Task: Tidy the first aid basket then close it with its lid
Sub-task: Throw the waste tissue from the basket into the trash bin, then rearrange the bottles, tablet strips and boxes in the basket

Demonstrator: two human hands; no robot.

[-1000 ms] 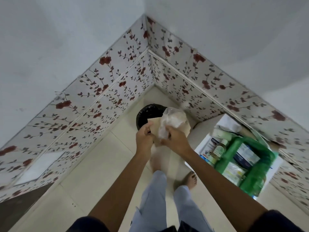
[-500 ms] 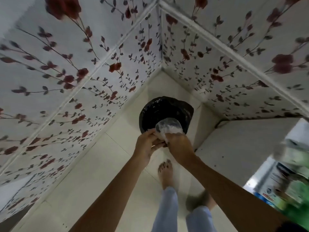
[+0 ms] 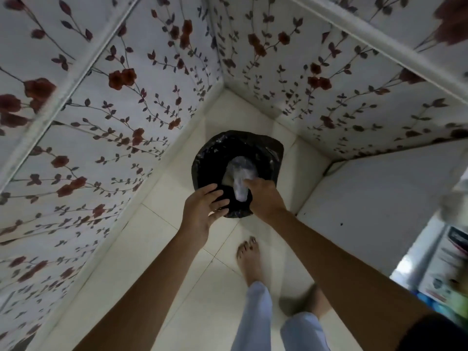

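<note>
While I stand barefoot on the pale floor tiles (image 3: 162,295), my light trouser legs (image 3: 255,320) and feet are nearest below me. At the far right edge, blurred, sits the first aid basket (image 3: 448,274) with its boxes; I cannot make out its lid. Both my arms reach forward over the bin (image 3: 217,158), which is lined with a black bag and stands in the corner. My left hand (image 3: 202,211) is open, fingers spread and slack, above the bin's near rim and holding nothing. My right hand (image 3: 263,196) is closed around the lower end of a clear plastic wrapper (image 3: 240,171), whose other end hangs over the bin's mouth. Beyond the bin, the two walls with red flower wallpaper (image 3: 126,102) meet in the corner.
</note>
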